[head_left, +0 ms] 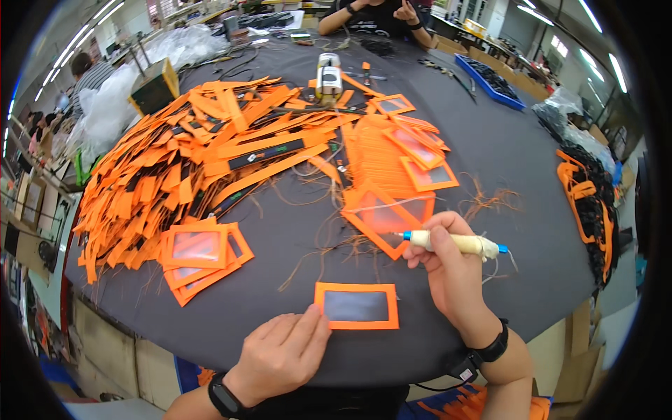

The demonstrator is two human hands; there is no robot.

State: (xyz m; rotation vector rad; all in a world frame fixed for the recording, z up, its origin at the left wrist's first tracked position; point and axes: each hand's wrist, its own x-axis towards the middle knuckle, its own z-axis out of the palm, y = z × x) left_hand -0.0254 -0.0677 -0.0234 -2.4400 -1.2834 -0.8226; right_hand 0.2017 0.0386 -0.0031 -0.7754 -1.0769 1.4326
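Note:
On the dark table in front of me lies an orange-framed clear window panel [357, 306]. My left hand [283, 350] has its fingers drawn together on the panel's left edge, holding it against the table; the thumb is mostly hidden. Above and right of the panel, my right hand [451, 269] is closed round a pen-shaped tool [455, 243] with a cream wrapped grip, blue ends and a thin tip pointing left. That tip hangs over another orange-framed panel [381, 224] at the near end of a long stack. Tool and lower panel are apart.
A large heap of orange strips [175, 154] covers the left of the table. A small pile of framed panels [199, 255] lies nearer. Loose threads [490, 199] are scattered about. Farther off are a blue tray [490, 80], a metal block [154, 87] and a person [378, 17].

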